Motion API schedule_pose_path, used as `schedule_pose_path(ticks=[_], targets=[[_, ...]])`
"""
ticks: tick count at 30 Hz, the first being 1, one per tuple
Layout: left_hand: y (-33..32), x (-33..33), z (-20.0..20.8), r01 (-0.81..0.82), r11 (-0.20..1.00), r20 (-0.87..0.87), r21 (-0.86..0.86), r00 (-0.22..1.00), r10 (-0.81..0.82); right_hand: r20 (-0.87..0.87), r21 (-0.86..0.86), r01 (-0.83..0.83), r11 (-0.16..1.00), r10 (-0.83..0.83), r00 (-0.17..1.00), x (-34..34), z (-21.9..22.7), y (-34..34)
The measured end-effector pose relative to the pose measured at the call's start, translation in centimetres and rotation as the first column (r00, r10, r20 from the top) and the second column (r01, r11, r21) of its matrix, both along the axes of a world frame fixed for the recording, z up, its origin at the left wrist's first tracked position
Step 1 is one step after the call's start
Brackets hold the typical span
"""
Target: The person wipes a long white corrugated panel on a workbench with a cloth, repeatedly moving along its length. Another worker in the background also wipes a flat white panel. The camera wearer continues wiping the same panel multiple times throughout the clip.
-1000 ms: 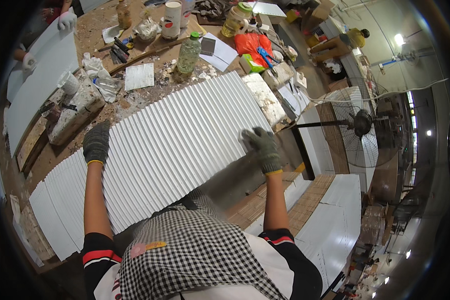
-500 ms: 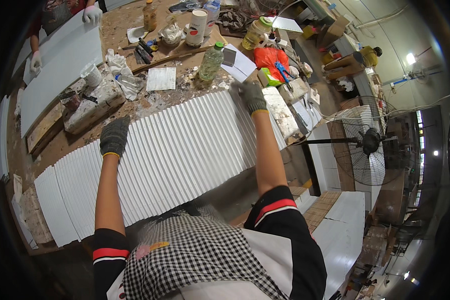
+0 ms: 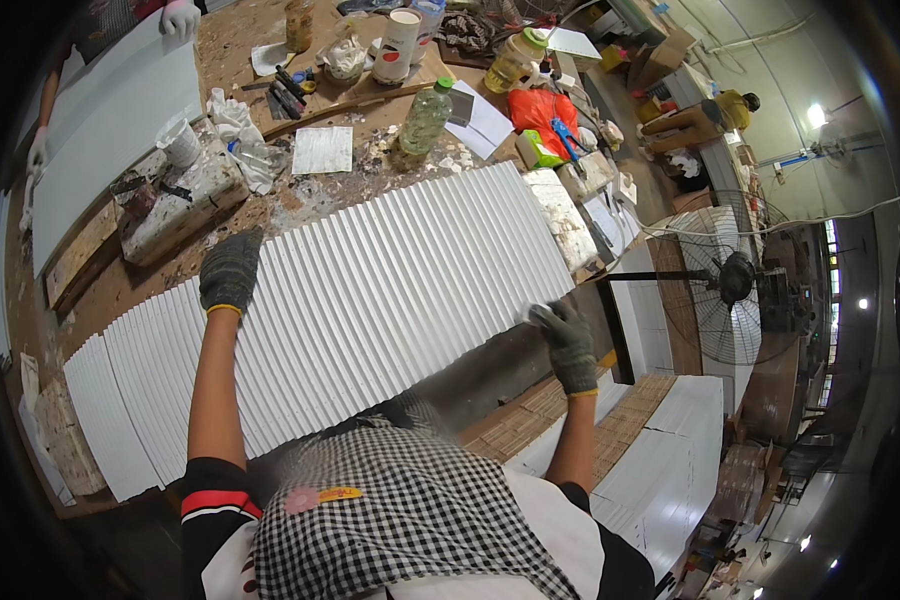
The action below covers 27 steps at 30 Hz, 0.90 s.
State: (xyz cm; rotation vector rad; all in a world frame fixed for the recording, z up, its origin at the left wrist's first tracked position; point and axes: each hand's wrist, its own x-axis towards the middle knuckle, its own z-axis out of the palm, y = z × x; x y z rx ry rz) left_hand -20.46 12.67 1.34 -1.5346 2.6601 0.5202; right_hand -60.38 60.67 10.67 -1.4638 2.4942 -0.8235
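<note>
A long row of white ribbed slats (image 3: 390,290) lies side by side across the table in front of me. My left hand (image 3: 232,272), in a dark grey knitted glove, is closed over the far edge of the slats, left of their middle. My right hand (image 3: 570,348), gloved alike, is at the near right corner of the row. Its fingers are bent around something small and pale at the slats' edge, blurred and mostly hidden.
Paint-stained white blocks (image 3: 185,195) stand behind the slats at left, another block (image 3: 560,220) at right. Beyond are a green-capped bottle (image 3: 427,118), a red bag (image 3: 542,118) and a white cup (image 3: 397,47). A fan (image 3: 735,280) stands right. A co-worker's gloved hand (image 3: 180,18) touches a white panel.
My right hand has swept from the far right end of the slats toward me, to their near edge. My left hand stays in place. The co-worker's hands and panel have shifted slightly.
</note>
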Motion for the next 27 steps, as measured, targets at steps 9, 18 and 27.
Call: schedule_pose_path(ticks=[9,18,27], targets=[[-0.2,0.4,-0.2,0.065,0.996,0.013,-0.060,0.998,-0.064,-0.204,0.168,-0.075,0.983,0.109,0.973,-8.7,-5.4,-25.4],[0.0,-0.2,1.1,-0.054,0.996,0.100,0.070,0.994,0.047,-0.316,0.198,-0.155,0.968,0.213,0.925,-10.0,-5.4,-27.4],[-0.2,0.0,-0.5,0.006,1.000,0.050,0.003,0.999,-0.006,-0.138,0.325,-0.005,0.946,0.053,0.989,1.2,1.6,1.6]])
